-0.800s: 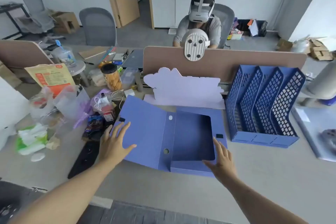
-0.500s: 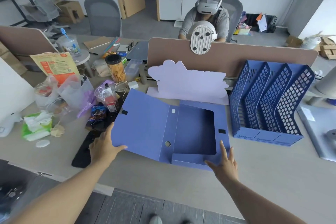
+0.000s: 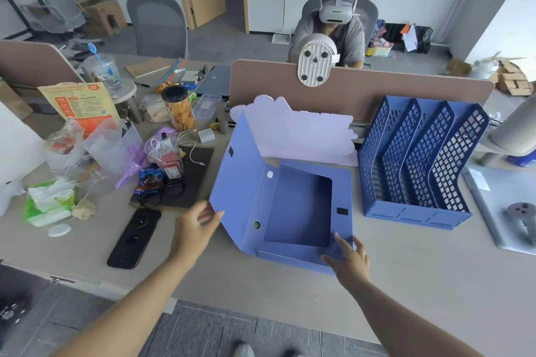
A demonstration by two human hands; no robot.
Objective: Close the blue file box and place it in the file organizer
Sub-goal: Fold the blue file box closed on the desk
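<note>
The blue file box lies open on the desk in front of me, its tray facing up. Its lid flap stands lifted at a steep angle on the left. My left hand grips the lid's lower left edge from outside. My right hand rests flat, fingers spread, on the box's near right corner. The blue file organizer, with several mesh-walled slots, stands upright just right of the box.
A lilac cloud-shaped card leans against the brown desk divider behind the box. A black phone, glasses, bags and a snack jar crowd the left. A person in a headset sits beyond the divider.
My left hand has taken the lid's edge and swung it up from lying flat to steeply raised. My right hand stayed on the box's near right corner.
</note>
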